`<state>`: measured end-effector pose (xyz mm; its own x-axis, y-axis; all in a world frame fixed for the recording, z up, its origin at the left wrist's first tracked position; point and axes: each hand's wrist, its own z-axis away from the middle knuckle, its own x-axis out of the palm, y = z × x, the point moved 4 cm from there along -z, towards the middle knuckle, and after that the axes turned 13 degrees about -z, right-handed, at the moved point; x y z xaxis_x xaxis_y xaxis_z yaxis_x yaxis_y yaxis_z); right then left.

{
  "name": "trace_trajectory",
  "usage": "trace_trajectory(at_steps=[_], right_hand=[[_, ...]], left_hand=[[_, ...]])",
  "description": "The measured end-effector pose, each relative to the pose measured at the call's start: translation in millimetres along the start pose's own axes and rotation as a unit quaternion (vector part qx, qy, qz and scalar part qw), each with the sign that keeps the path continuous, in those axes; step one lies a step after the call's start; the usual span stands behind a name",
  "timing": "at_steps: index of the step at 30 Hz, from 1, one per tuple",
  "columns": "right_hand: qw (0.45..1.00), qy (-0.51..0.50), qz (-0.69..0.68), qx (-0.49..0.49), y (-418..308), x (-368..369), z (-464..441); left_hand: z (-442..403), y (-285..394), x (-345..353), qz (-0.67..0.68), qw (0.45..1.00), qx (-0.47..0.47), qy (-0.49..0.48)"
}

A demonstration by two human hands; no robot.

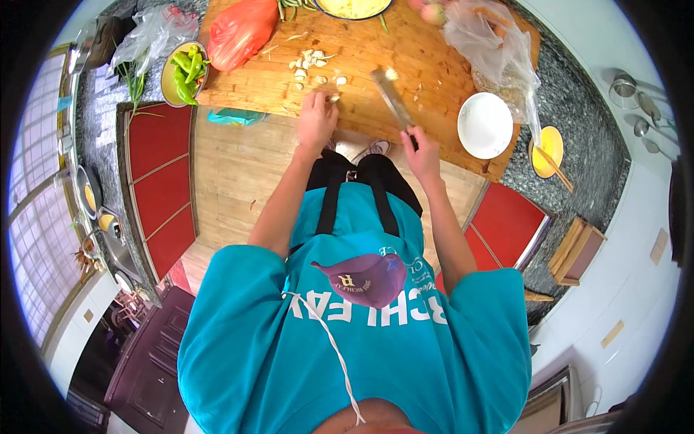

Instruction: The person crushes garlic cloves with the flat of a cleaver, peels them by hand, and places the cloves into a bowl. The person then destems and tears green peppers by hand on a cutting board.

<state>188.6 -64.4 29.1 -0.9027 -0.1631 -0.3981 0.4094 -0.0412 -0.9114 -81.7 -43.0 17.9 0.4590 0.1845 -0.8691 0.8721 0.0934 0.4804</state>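
Note:
My right hand (423, 153) grips the black handle of a kitchen knife (392, 100), its blade lying low over the wooden board and pointing away from me. A pale bit of garlic (391, 74) is by the blade's tip. At the board's near edge, my left hand (316, 119) has its fingers drawn together around a garlic clove (334, 98), partly hidden by the fingertips. Just beyond it lies a loose pile of garlic cloves (311, 59), with several more pieces scattered beside it.
The wooden board (434, 50) also bears a red plastic bag (242, 32), a white bowl (485, 125) and a clear plastic bag (491, 32). Left of it stands a bowl of green peppers (189, 72). A yellow bowl (547, 150) with chopsticks sits on the right counter.

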Motion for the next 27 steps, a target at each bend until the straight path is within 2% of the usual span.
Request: trace_trajectory(at_steps=[1, 2, 4, 5, 8, 9, 11, 12, 14, 15, 16, 18, 20, 22, 26, 27], right_hand=[[0.998, 0.04, -0.003, -0.051, -4.4, -4.7, -7.2], [0.998, 0.039, -0.003, -0.052, -5.1, -7.8, -10.7], [0.999, 0.043, -0.002, -0.024, -7.5, -14.0, -14.3], [0.998, 0.047, -0.001, -0.048, -6.1, -13.7, -11.7], [0.998, 0.043, 0.028, -0.033, -1.5, -2.7, 3.3], [0.999, 0.038, 0.02, 0.006, -0.1, 1.6, 9.3], [0.999, 0.051, 0.01, 0.003, -1.3, 8.7, 18.3], [0.998, 0.062, 0.001, -0.003, -0.7, 11.6, 21.6], [0.998, 0.062, -0.001, 0.0, 2.2, 16.7, 25.7], [0.998, 0.065, -0.002, -0.004, 0.2, 18.9, 26.6], [0.998, 0.068, -0.003, -0.008, -1.9, 21.0, 27.2], [0.997, 0.075, -0.01, -0.009, -5.2, 25.2, 25.3], [0.996, 0.083, -0.017, -0.01, -8.9, 28.5, 22.1], [0.996, 0.078, -0.029, -0.028, -14.6, 33.6, 18.4], [0.998, 0.055, 0.01, 0.008, -18.0, 44.1, 17.9], [0.996, 0.068, 0.032, -0.038, -20.8, 47.8, 18.1]], left_hand=[[-0.9, 5.7, 2.9, -0.001, 1.0, -0.002, 0.002], [-3.1, 14.7, 7.3, 0.009, 1.0, 0.021, 0.01], [-7.3, 28.1, 17.7, 0.03, 0.997, 0.072, 0.022], [-9.5, 28.6, 28.8, 0.052, 0.994, 0.1, 0.01], [-11.2, 38.5, 23.9, 0.056, 0.987, 0.148, -0.027], [-12.3, 38.1, 20.5, 0.057, 0.987, 0.15, -0.027], [-12.6, 25.8, 9.8, 0.136, 0.988, 0.06, -0.032], [-13.7, 18.9, 8.7, 0.136, 0.988, 0.061, -0.033], [-18.2, 0.4, 0.1, 0.136, 0.989, 0.024, 0.061], [-24.1, -4.0, -5.4, 0.128, 0.989, 0.006, 0.072], [-27.6, -7.7, -10.5, 0.128, 0.989, 0.006, 0.071], [-32.2, -26.9, -12.3, 0.112, 0.987, -0.113, 0.011], [-37.8, -39.4, -11.9, 0.164, 0.978, -0.128, 0.03], [-45.1, -48.0, -16.9, 0.252, 0.94, -0.23, -0.027], [-47.5, -51.3, -24.0, 0.234, 0.95, -0.202, -0.034], [-47.3, -48.4, -26.3, 0.234, 0.95, -0.202, -0.035]])
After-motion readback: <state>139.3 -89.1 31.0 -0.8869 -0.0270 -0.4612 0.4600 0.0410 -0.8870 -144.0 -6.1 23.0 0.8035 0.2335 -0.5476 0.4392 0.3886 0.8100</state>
